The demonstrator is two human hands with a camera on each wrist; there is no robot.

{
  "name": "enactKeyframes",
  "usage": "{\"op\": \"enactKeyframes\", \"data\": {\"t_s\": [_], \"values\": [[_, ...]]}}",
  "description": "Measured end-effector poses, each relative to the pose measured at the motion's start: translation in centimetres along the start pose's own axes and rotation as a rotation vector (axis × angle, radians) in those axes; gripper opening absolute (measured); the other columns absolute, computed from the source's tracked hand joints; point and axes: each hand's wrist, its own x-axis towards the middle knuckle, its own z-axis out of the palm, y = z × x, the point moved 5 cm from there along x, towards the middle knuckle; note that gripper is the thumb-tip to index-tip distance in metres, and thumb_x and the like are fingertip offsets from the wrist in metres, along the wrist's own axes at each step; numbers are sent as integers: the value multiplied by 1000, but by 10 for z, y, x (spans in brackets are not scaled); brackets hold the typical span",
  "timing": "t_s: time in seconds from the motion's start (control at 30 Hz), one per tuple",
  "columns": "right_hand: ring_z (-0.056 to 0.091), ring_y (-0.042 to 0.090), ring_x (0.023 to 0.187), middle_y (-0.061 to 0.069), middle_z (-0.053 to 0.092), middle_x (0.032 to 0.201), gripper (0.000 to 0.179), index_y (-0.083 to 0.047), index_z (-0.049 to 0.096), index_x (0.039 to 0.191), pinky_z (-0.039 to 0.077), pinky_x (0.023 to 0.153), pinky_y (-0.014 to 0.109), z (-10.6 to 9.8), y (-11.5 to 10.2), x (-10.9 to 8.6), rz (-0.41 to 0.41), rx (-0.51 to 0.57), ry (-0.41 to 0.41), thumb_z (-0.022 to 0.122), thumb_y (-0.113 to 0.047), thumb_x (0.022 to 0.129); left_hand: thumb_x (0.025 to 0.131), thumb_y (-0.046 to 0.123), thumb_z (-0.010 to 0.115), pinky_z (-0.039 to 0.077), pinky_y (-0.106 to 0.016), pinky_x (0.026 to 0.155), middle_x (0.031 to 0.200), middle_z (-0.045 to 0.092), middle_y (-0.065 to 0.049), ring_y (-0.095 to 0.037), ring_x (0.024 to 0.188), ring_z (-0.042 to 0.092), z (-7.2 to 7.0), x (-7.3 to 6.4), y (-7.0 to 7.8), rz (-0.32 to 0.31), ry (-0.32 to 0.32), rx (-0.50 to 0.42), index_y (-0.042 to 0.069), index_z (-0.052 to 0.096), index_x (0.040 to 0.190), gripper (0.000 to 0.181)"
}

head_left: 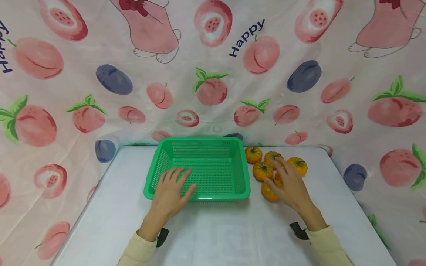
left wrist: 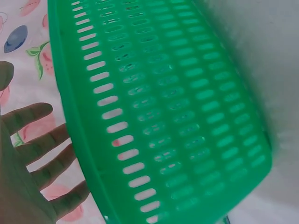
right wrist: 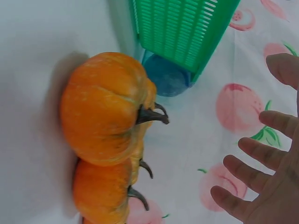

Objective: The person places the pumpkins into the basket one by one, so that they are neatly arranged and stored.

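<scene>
A green plastic basket (head_left: 199, 198) with slotted walls stands on the white table, and nothing lies in it. My left hand (head_left: 171, 194) hovers over its front left corner, fingers spread; the left wrist view shows the fingers beside the basket's rim (left wrist: 74, 116), holding nothing. To the right of the basket, several small orange pumpkins (head_left: 263, 171) with dark stems sit in a cluster. Above them my right hand (head_left: 293, 188) is held with its fingers apart and partly covers some. In the right wrist view a gap separates that hand (right wrist: 271, 172) from the nearest pumpkin (right wrist: 103, 109).
The white table (head_left: 213, 236) reaches forward to a hanging cloth (head_left: 216, 122) printed with peaches and plums, which also drapes down both sides. The basket's back edge is near the cloth. Dark straps (head_left: 298, 231) show at both wrists.
</scene>
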Motion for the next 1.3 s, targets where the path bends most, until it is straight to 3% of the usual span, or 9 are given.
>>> {"op": "enactKeyframes", "data": {"t_s": [0.5,0.87,1.03,1.3], "values": [[50,44,124,23,50,140,63,-5,52,137,41,98,65,12,17,-23,60,7,-64,74,-35,86,94,49,57,43,-51,98,118,64,-8,-31,116,57,2,-20,-8,32,26,24,16,66,124,45],[49,43,126,20,50,140,63,-5,52,137,41,99,64,15,25,-36,96,11,-82,75,-36,87,92,49,61,44,-53,97,118,64,-9,-32,115,57,7,-35,-18,-3,-40,37,16,66,121,44],[49,40,126,19,51,138,62,-4,52,136,42,100,62,16,27,-41,109,16,-89,75,-34,87,92,49,61,44,-52,95,115,64,-8,-31,112,58,10,-41,-23,-5,-34,37,15,67,118,43],[47,43,128,20,49,140,61,-4,50,138,42,99,64,21,31,-48,199,79,-139,74,-29,87,94,52,58,44,-51,93,111,64,-6,-30,109,58,12,-48,-28,1,-27,38,15,68,116,44]]}}
